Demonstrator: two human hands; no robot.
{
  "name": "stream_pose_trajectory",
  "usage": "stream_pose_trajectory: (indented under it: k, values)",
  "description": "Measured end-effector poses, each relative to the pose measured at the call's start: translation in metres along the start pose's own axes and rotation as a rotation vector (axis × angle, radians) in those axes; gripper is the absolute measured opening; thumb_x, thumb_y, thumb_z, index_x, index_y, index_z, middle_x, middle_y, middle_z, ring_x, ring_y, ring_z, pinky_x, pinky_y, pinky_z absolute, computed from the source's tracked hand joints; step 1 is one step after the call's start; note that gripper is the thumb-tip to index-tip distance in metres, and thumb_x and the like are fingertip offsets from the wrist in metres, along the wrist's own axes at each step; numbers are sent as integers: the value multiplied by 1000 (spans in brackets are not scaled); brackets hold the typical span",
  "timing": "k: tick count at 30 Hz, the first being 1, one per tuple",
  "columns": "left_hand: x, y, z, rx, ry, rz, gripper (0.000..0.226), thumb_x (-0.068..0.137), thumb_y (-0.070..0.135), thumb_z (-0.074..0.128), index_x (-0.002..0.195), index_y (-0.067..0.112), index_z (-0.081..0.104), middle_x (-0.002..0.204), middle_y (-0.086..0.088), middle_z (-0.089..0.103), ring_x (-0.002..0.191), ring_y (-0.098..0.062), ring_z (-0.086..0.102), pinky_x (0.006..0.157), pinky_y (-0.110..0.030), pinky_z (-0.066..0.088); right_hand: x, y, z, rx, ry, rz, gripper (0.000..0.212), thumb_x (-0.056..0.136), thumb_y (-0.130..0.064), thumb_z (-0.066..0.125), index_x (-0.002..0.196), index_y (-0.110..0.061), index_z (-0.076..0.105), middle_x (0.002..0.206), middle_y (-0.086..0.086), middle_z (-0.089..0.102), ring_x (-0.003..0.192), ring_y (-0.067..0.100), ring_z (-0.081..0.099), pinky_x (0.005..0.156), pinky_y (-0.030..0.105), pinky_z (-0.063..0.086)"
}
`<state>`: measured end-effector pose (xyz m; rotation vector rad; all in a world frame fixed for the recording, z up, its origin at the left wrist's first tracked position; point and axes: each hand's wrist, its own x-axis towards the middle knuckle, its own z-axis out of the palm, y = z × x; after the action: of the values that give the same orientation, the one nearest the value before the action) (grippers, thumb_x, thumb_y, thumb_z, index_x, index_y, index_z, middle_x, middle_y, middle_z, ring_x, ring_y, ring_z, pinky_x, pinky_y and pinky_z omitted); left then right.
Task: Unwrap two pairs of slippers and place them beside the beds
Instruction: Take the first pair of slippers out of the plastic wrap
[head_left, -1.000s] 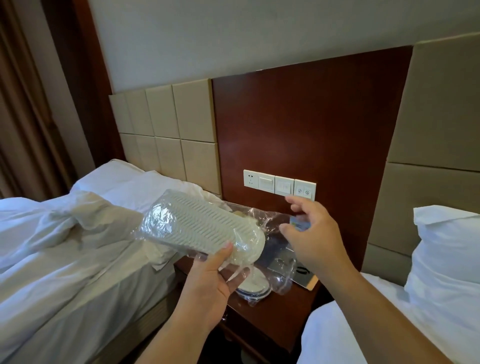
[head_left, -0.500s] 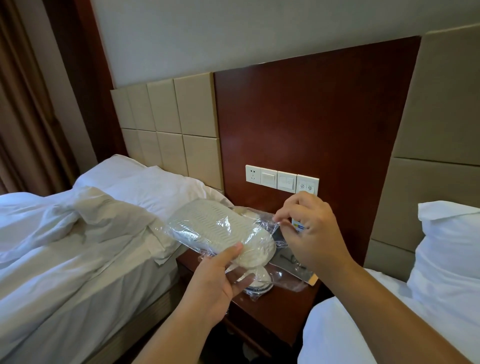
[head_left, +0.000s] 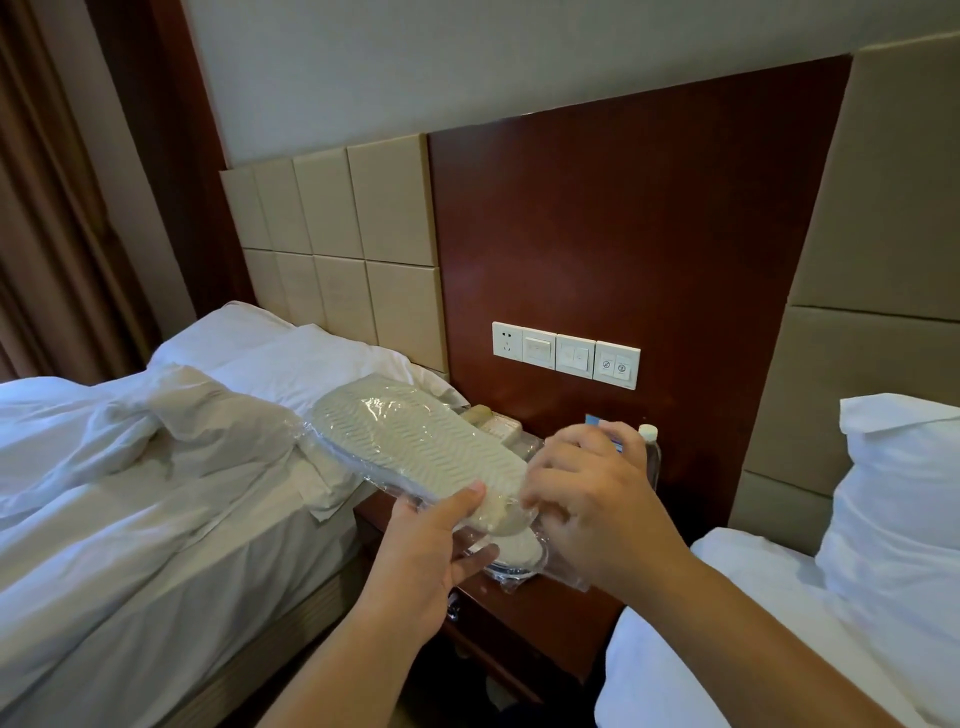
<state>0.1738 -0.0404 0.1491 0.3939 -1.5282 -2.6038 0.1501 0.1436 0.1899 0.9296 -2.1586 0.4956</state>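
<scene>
Clearly light and floppy, the wrapped slipper pair (head_left: 415, 457) hangs above the nightstand (head_left: 540, 603); left hand (head_left: 421, 551) pinches its heel end, right hand (head_left: 597, 499) grips the slick film there, likely the best spot to tear.

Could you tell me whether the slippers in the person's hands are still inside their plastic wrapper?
Still wrapped: glossy clear film covers the slippers, sole up, with the left hand holding one end.

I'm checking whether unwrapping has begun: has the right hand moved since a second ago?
Yes. The right hand has dropped down and leftward from just under the wall switch panel to the near end of the wrapped slippers.
</scene>
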Motion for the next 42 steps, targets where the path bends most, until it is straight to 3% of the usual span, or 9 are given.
stream_pose_trajectory:
  k: [5,11,16,20,25,30,33,36,42]
  values:
    - [0,-1,-3,6,5,-66,58,77,19,83,127,10,57,76,-5,73,60,-19,71,62,-36,58,-6,-2,5,58,-7,-64,37,78,-10,69,103,-38,65,84,-15,57,83,14,49,80,40,35]
    - [-1,1,-5,-32,5,-215,61,68,22,84,123,10,60,113,-19,73,83,-29,75,61,-39,61,-17,4,6,124,165,-14,15,82,-11,63,75,-24,67,81,-8,49,78,15,49,75,39,36]
    - [-3,-2,-10,-24,-30,-239,59,71,20,84,122,3,62,108,-22,74,76,-28,74,59,-38,60,-18,4,7,50,13,-52,51,79,-3,66,120,-33,64,85,-6,46,78,15,45,68,38,38]
    - [-2,0,-8,-42,-42,-244,58,72,18,84,122,0,61,113,-25,72,80,-30,74,58,-37,59,-17,6,8,62,26,-71,22,78,-12,74,90,-31,73,77,-7,43,73,14,41,63,37,33]
    - [-5,1,-5,-23,-70,-221,62,72,18,83,126,2,57,115,-23,71,91,-34,74,70,-44,62,-22,-3,11,374,176,120,14,84,-11,64,88,-22,72,78,-9,55,71,8,53,60,32,45]
    - [-5,1,-3,-138,-73,-173,61,72,17,82,126,4,59,118,-22,70,92,-33,74,61,-38,61,-33,-16,16,607,182,511,13,80,-15,61,77,-27,56,66,-6,57,60,15,56,46,22,45]
    - [-2,-1,-6,-168,-93,-122,65,69,14,83,128,8,58,117,-20,72,93,-33,74,63,-39,61,-32,-10,18,620,-40,793,21,83,-18,61,90,-38,66,78,-17,68,73,1,64,65,28,58]
    - [0,-5,-10,-145,-104,-62,66,71,8,80,132,14,54,118,-21,71,90,-34,74,67,-42,60,-21,-7,15,1044,-179,1022,32,88,-21,64,113,-41,64,94,-5,75,81,14,73,78,48,60]
    - [0,-4,-12,-46,-163,3,76,59,15,94,127,16,59,112,-19,73,82,-27,74,69,-40,59,-4,-5,7,1329,-255,803,62,78,-9,69,123,-52,60,107,-6,74,90,20,72,83,44,59]
